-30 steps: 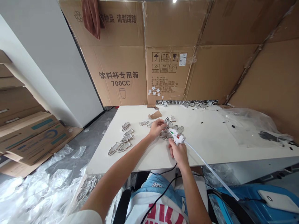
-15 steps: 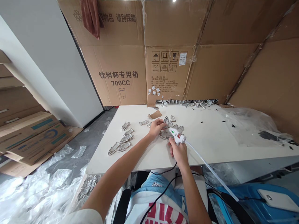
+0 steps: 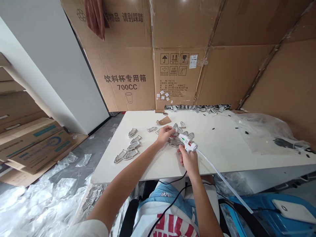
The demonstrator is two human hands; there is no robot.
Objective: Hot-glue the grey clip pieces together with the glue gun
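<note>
My right hand point(image 3: 189, 158) is wrapped round a white glue gun point(image 3: 187, 142), whose nozzle points up and left, with a long clear glue stick point(image 3: 223, 179) trailing from its back. My left hand point(image 3: 165, 135) is closed in a pinch just left of the nozzle; what sits between its fingertips is too small to make out. Several silver metal clips point(image 3: 175, 142) lie under and beyond the nozzle. More metal clips point(image 3: 133, 144) are grouped on the left part of the white table point(image 3: 158, 164).
Cardboard walls point(image 3: 128, 62) stand behind the table, with a heap of metal parts point(image 3: 212, 109) at their foot. A clear plastic bag point(image 3: 269, 131) lies at the right. A black cable point(image 3: 170, 205) crosses my lap. A blue container point(image 3: 266, 204) stands lower right.
The glue gun's nozzle has shifted very slightly. Both hands stay almost where they were.
</note>
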